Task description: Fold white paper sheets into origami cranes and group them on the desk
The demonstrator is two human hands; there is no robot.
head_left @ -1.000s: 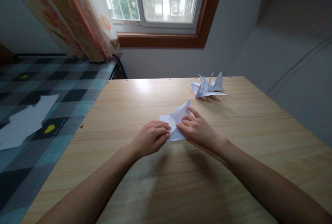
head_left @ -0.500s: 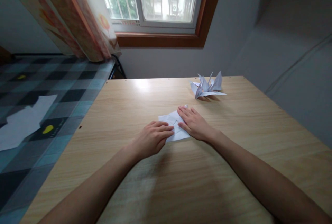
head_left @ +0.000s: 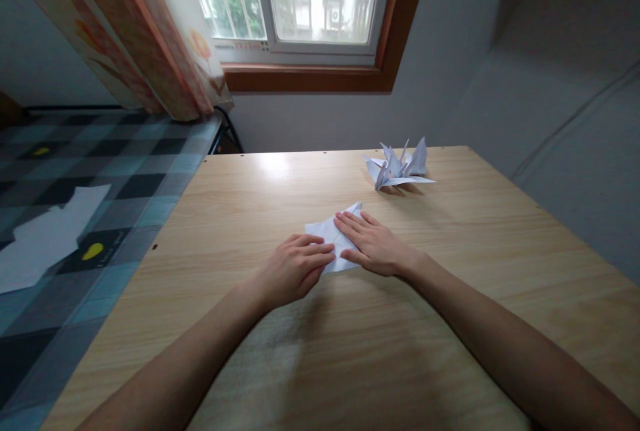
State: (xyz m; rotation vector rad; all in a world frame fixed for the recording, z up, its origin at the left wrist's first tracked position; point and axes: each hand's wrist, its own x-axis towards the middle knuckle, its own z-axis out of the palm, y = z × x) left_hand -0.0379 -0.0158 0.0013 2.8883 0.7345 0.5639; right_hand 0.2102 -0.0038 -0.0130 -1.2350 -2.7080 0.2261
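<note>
A folded white sheet of paper (head_left: 341, 244) lies flat on the wooden table (head_left: 240, 211), with crease lines on its face. My left hand (head_left: 299, 264) rests on its left and near part, fingers stretched out over it. Across the right part of the paper lies my right hand (head_left: 373, 243), palm down with the fingers extended and pressed flat. A pointed far corner of the paper shows beyond the right fingertips. Part of the sheet is hidden under both hands.
Folded white paper cranes (head_left: 400, 168) stand at the back right of the table. To the left, loose white paper sheets (head_left: 47, 238) lie on a checked cloth (head_left: 30, 344). A window (head_left: 320, 4) and a patterned curtain (head_left: 155, 38) are beyond.
My right hand has slid slightly left and towards me across the paper, uncovering more of its far corner. My left hand has stayed almost still.
</note>
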